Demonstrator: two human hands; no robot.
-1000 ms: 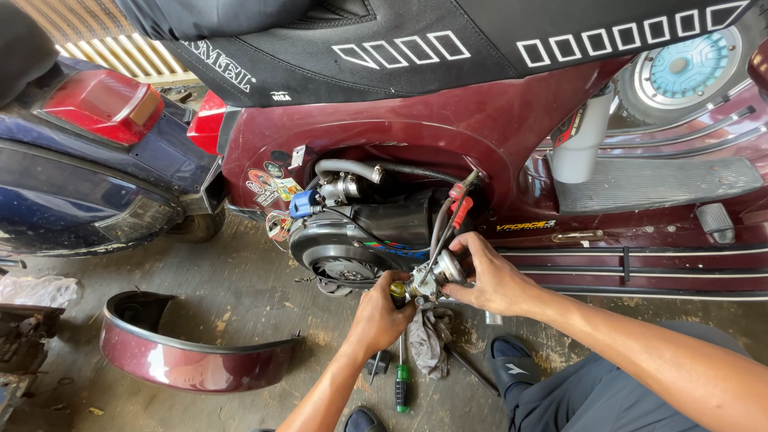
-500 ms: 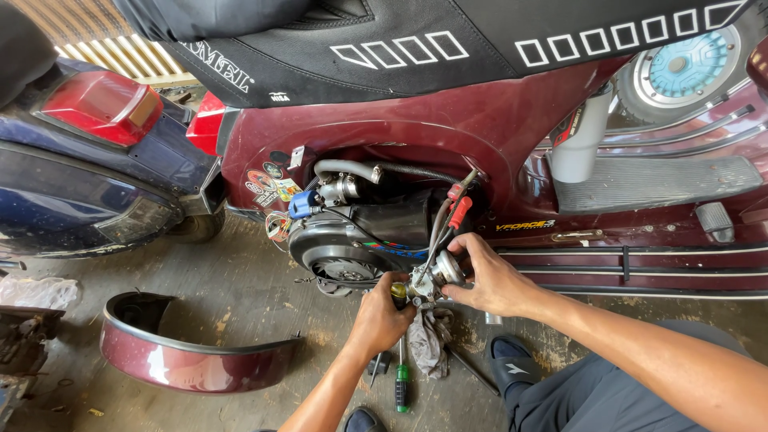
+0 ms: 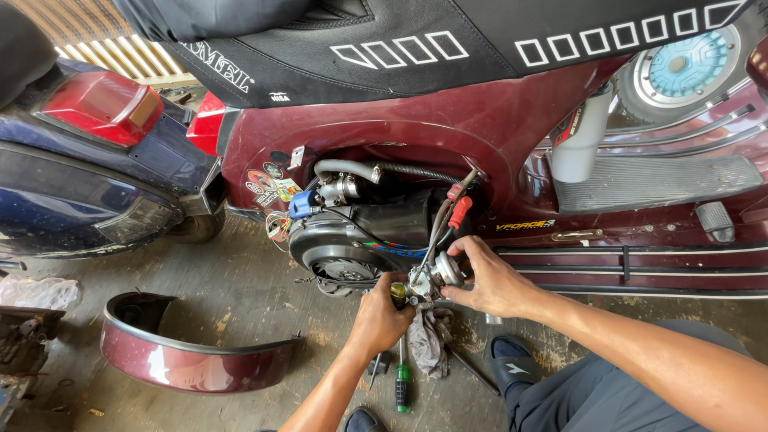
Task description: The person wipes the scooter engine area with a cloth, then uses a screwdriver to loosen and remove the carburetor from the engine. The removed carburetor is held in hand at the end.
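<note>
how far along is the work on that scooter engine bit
Done: the maroon side panel is off and lies on the floor, engine exposed. In hand: right hand holds a small metal part, left hand puts a screwdriver to it. Left: part and panel aren't back on.

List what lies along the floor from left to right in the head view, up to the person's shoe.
Crumpled plastic bag → detached maroon side panel → green-handled screwdriver → grey rag → black shoe.
</note>
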